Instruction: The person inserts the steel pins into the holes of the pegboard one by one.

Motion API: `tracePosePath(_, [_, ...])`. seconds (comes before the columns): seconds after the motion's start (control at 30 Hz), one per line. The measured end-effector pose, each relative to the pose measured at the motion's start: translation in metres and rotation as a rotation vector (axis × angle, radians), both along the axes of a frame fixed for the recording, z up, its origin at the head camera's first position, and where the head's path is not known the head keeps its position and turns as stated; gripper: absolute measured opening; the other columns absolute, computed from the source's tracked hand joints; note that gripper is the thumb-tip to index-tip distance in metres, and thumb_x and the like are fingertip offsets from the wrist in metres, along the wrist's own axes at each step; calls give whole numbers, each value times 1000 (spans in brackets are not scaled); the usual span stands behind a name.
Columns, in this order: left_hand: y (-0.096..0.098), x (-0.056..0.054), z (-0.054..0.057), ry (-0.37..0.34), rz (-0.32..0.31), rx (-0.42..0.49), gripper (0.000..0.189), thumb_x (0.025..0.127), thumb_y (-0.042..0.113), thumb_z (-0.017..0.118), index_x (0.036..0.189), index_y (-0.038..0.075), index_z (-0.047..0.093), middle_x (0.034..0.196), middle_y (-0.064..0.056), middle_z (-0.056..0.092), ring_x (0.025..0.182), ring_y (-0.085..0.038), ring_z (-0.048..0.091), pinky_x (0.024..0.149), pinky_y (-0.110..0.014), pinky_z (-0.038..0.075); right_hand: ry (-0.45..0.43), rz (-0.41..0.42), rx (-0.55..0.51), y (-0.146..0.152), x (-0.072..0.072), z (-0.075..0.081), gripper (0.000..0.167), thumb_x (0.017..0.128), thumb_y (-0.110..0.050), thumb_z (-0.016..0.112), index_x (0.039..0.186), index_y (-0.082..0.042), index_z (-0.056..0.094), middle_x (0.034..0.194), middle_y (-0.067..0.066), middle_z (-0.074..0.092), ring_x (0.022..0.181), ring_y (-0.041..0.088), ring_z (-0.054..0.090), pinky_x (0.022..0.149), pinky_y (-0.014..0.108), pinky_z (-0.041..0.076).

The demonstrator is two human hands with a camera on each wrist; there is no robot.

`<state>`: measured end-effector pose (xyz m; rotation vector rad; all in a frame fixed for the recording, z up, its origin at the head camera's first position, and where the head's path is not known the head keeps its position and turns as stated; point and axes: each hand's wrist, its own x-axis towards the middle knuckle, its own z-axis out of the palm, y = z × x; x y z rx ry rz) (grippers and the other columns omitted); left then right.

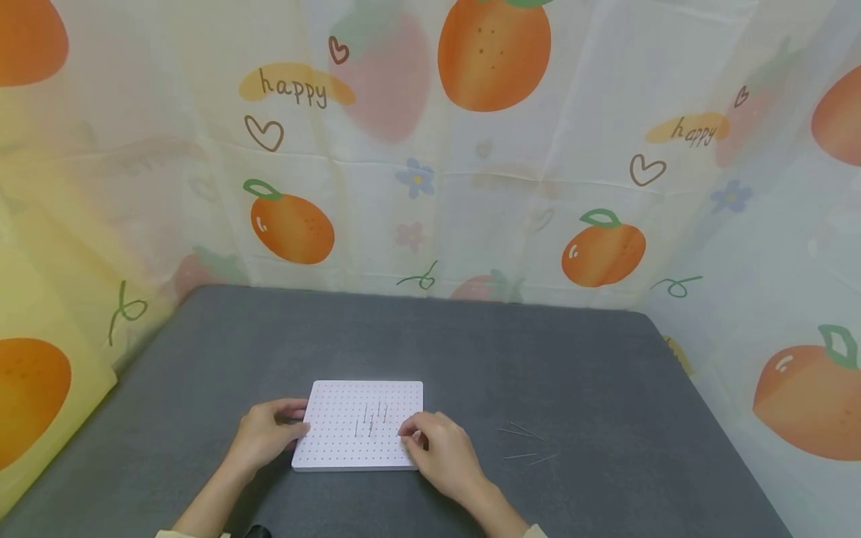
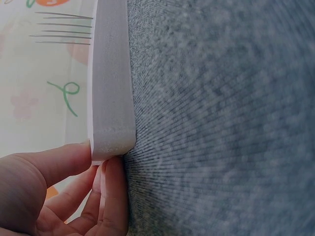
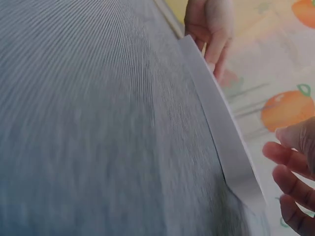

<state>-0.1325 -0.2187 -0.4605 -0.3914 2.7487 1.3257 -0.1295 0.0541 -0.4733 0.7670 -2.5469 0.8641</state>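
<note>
A white board dotted with rows of small holes (image 1: 336, 441) lies flat on the dark grey table. Several thin metal needles (image 2: 64, 23) stand upright in its middle. My left hand (image 1: 264, 431) grips the board's left edge, thumb on the upper face and fingers at the side and below, as the left wrist view also shows. Over the right edge of the board is my right hand (image 1: 440, 452), thumb and index fingertips close together; I cannot tell whether a needle is between them. In the right wrist view that hand's fingers (image 3: 290, 182) are curled and blurred.
To the right of the board, several loose needles (image 1: 528, 432) lie on the table (image 1: 605, 388). A fruit-patterned curtain (image 1: 484, 202) hangs behind the table and along both sides. A small black object (image 1: 258, 531) shows at the bottom edge near the left forearm.
</note>
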Motion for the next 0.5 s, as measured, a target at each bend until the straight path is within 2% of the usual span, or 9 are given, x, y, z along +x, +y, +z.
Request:
tracePosePath(0.1, [0, 0, 0, 0, -1, 2, 42, 76, 7, 67, 116, -2, 59, 100, -15, 64, 71, -15, 60, 57, -29, 54, -13, 12, 7, 9, -1, 0, 14, 75, -14, 72, 81, -24, 64, 71, -16, 56, 66, 1, 47, 67, 22, 46])
tracePosePath(0.3, [0, 0, 1, 1, -2, 3, 42, 77, 7, 67, 116, -2, 59, 100, -16, 65, 72, -15, 60, 58, -29, 54, -55, -3, -9, 28, -5, 3, 15, 77, -14, 72, 83, -24, 64, 76, -16, 58, 68, 2, 49, 60, 17, 41])
tracePosePath(0.5, [0, 1, 2, -6, 1, -1, 42, 77, 7, 67, 117, -2, 59, 100, -16, 65, 72, -16, 60, 58, -30, 54, -40, -39, -54, 49, -11, 4, 18, 75, -11, 74, 85, -23, 64, 79, -16, 59, 70, 4, 52, 61, 19, 44])
